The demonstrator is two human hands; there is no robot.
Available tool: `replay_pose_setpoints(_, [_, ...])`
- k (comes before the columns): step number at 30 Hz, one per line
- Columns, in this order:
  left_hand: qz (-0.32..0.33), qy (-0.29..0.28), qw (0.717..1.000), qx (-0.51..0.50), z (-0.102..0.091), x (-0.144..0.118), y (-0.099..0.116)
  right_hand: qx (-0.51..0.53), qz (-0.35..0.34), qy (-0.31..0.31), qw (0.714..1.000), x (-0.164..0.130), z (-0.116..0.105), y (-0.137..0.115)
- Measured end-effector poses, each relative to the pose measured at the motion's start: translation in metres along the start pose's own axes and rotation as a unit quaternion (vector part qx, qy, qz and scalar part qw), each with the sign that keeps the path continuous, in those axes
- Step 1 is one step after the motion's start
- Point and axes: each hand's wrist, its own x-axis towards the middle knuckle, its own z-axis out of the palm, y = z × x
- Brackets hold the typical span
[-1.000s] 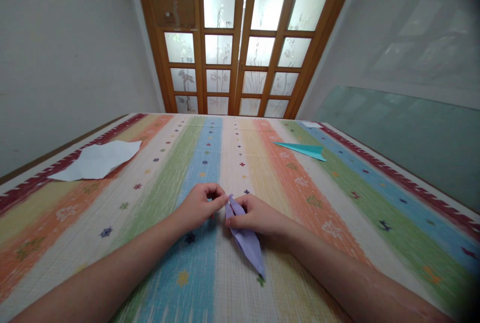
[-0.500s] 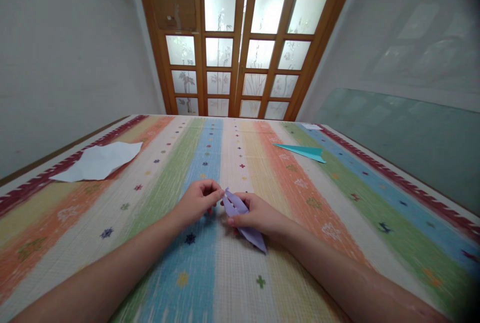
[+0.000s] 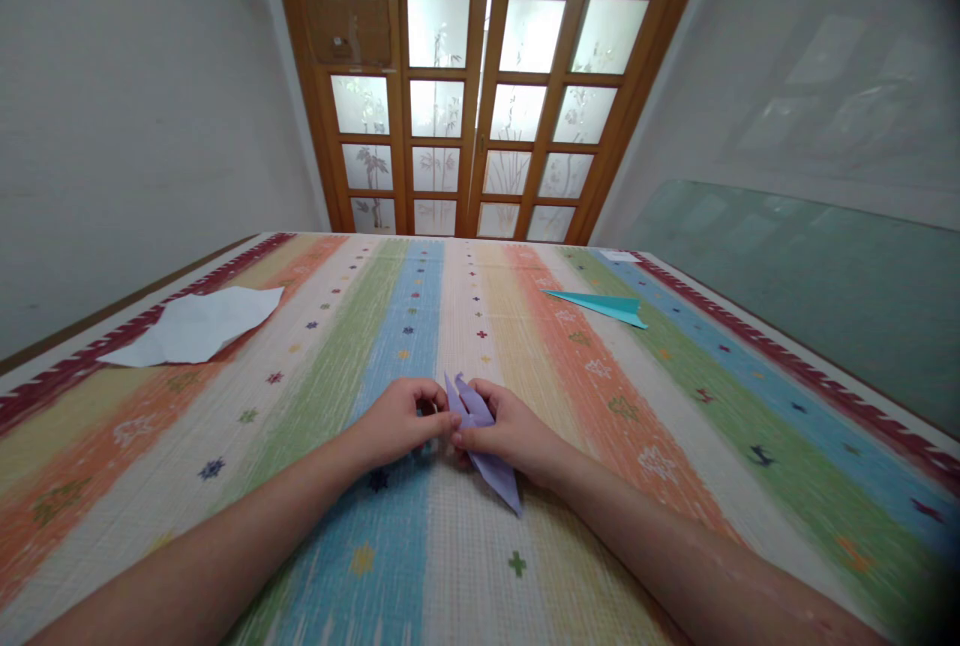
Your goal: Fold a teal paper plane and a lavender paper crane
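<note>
A piece of folded purple paper (image 3: 496,474) is held between my two hands, low over the striped tablecloth. Its upper end splits into two narrow points, and one of them has a bent tip; the lower end tapers to a single point. My right hand (image 3: 517,431) grips its right side, thumb on top and fingers behind. From the left, my left hand (image 3: 409,418) pinches the paper's left edge between thumb and forefinger, its other fingers curled under. The thumbs nearly meet at the paper's middle, where they hide part of the folds.
A teal folded paper plane (image 3: 604,306) lies farther off to the right. On the left rests a creased white sheet (image 3: 199,326). The colourful striped tablecloth (image 3: 315,546) covers the table, and wooden doors with glass panes (image 3: 450,106) stand beyond its far edge.
My left hand has moved down from the paper's upper tip to its left edge near the middle. The two upper points now stand apart. My right hand keeps its hold.
</note>
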Motion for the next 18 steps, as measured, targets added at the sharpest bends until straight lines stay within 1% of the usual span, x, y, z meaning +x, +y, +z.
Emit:
replay_pose_setpoints(2, [-0.008, -0.035, 0.999, 0.009, 0.0, 0.0, -0.003, -0.024, 0.003, -0.008, 1.0, -0.001, -0.001, 0.0])
replay_pose_setpoints(4, [-0.015, -0.052, 0.998, 0.009, 0.0, 0.0, -0.006, -0.032, 0.009, -0.018, 0.999, -0.001, -0.002, -0.001])
replay_pose_setpoints(8, [-0.02, -0.055, 0.998, -0.006, 0.0, 0.0, -0.009, -0.003, 0.015, -0.04, 0.999, 0.0, -0.003, 0.0])
replay_pose_setpoints(10, [-0.02, -0.044, 0.999, -0.015, -0.002, 0.001, -0.009, 0.008, 0.01, -0.042, 0.999, 0.001, -0.004, 0.0])
replay_pose_setpoints(12, [-0.023, -0.027, 0.999, -0.031, -0.005, 0.003, -0.01, 0.013, 0.013, -0.039, 0.999, 0.0, -0.004, -0.001])
replay_pose_setpoints(14, [-0.033, 0.006, 0.998, -0.055, -0.01, 0.006, -0.011, 0.008, 0.032, -0.038, 0.999, -0.001, -0.004, -0.004])
replay_pose_setpoints(16, [-0.044, 0.066, 0.994, -0.081, -0.015, 0.01, -0.013, -0.003, 0.055, -0.039, 0.998, -0.003, -0.004, -0.007])
replay_pose_setpoints(18, [-0.047, 0.133, 0.984, -0.112, -0.02, 0.013, -0.015, -0.006, 0.063, -0.046, 0.997, -0.004, -0.005, -0.008])
